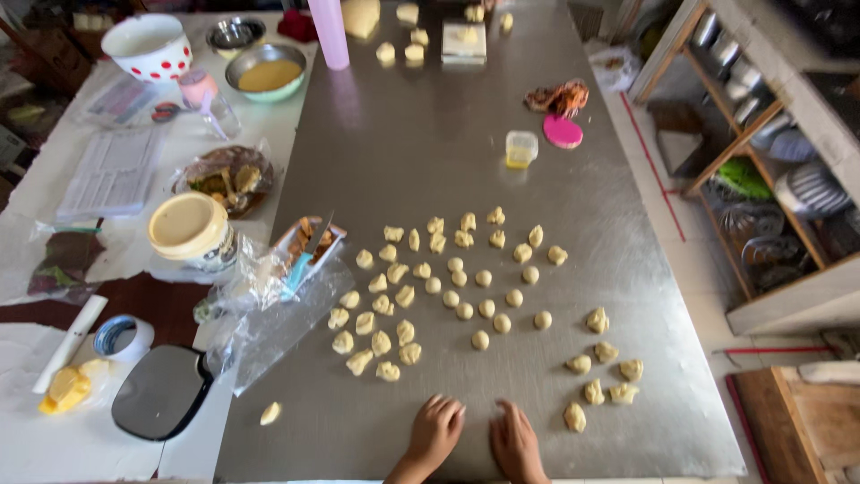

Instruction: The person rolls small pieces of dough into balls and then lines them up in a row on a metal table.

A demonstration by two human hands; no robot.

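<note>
Rolling dough at the near edge of the desk

Pressing both palms down, you have your left hand (436, 428) and right hand (514, 441) flat, fingers spread, side by side on the steel desk (421, 152). Each probably covers a piece; I cannot tell. Finished dough balls (484, 307) lie ahead, rough dough pieces (376, 341) left and right. Next move, by my judgement: light circular pressure, then a fresh piece.

approx 50 dough pieces (462, 310), 3 bowls (266, 72), 2 hands (435, 431), 1 pink lid (563, 132)
</note>
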